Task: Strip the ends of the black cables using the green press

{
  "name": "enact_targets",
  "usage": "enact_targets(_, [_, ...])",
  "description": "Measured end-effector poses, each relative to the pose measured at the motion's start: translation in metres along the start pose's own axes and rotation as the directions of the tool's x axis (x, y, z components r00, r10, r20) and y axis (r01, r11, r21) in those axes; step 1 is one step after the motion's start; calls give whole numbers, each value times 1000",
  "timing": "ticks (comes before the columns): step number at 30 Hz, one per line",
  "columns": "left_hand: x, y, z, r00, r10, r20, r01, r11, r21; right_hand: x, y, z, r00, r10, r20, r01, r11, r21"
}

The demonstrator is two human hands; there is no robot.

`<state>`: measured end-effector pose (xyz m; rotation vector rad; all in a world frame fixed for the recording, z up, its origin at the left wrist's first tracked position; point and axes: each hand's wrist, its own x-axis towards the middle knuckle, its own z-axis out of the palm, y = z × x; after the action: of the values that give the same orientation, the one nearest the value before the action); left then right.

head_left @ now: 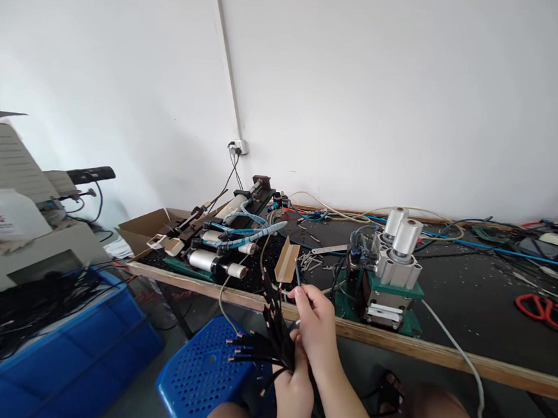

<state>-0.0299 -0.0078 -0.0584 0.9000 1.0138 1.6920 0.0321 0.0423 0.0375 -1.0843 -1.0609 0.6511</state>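
My left hand (295,374) is wrapped round a bundle of black cables (276,337), whose short stripped ends fan out to the left and upward and show red and white wires. Just above it, at the top of the bundle, my right hand (316,318) is closed in a pinch. A thin grey rod (298,272) points up from its fingertips; its exact kind is not clear. Beyond my hands, a folded piece of cardboard (286,261) lies on the black worktable (449,319). Several short grey pieces (311,261) are scattered beside it.
To the right stands a pneumatic press (394,276) with silver cylinders; another cylinder device (218,249) with blue hoses sits at the left. Red-handled scissors (546,312) lie far right. Below are a blue stool (208,368) and a blue crate (118,344) holding black cables.
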Motion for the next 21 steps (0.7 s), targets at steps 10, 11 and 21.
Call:
enact_targets(10, [2,7,0,1000,-12,11,12,998,61,23,9,7,999,18,28,-18,1000,-1])
enact_targets(11, [2,6,0,1000,-13,16,12,998,63,24,9,7,1000,17,26,-17,1000,-3])
enact_targets(21, [1,13,6,998,-8,68,3,998,61,32,5,6,1000,-20,-15,20,1000,-10])
